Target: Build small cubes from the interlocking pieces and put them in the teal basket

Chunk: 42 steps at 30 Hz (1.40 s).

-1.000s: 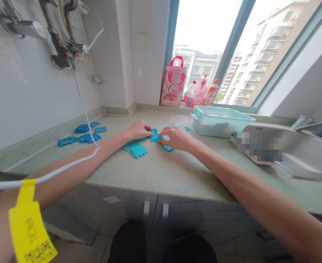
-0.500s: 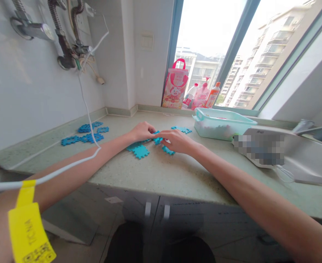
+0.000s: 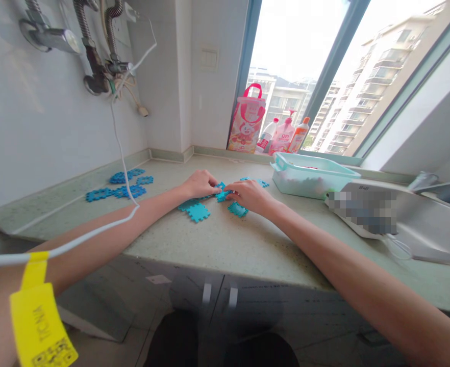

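As my head view looks down on the surface, both my hands meet at a small blue piece.
My left hand has its fingertips closed on the piece's left edge, and my right hand pinches its right side; my fingers hide part of the grip. The piece is between my hands, with a notched turquoise piece lying flat on the near left and another turquoise piece just below my right hand. I judge the held piece to be very light, thin and fairly stiff, perhaps a little springy, and not fragile, though its small teeth could bend. The edges look like the best hold, thumb beneath and fingers above.
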Tool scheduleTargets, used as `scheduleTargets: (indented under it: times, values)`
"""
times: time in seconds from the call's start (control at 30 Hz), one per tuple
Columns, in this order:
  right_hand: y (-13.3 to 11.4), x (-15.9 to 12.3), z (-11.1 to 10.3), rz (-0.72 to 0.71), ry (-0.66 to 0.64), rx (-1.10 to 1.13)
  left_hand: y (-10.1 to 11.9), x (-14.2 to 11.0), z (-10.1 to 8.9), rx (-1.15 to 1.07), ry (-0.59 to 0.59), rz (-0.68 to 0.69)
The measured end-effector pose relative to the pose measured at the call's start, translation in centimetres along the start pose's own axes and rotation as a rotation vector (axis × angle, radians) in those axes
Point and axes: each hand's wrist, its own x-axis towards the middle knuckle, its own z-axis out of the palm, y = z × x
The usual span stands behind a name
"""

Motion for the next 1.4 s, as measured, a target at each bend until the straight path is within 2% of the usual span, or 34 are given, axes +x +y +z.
scheduleTargets:
  times: [0.2, 0.33, 0.47, 0.63, 0.9, 1.4]
  values:
    - [-0.4, 0.0, -0.3, 0.038, 0.000, 0.037, 0.2, -0.2, -0.2, -0.016, -0.037, 0.063]
    - [-0.7, -0.1, -0.4, 0.084, 0.009, 0.006, -0.2, -0.2, 0.1, -0.042, -0.042, 0.027]
    - [-0.7, -0.3, -0.1, 0.053, 0.007, 0.080, -0.2, -0.2, 0.2, -0.047, -0.043, 0.017]
    - [-0.5, -0.1, 0.1, 0.090, 0.069, 0.093, 0.0, -0.2, 0.4, -0.030, -0.001, 0.024]
    - [-1.3, 0.4, -1.1, 0.117, -0.033, 0.032, 0.0, -0.3, 0.6, -0.011, 0.014, 0.042]
    - [-1.5, 0.7, -0.6, 0.158, -0.053, -0.043, 0.1, -0.3, 0.4, -0.011, 0.003, 0.034]
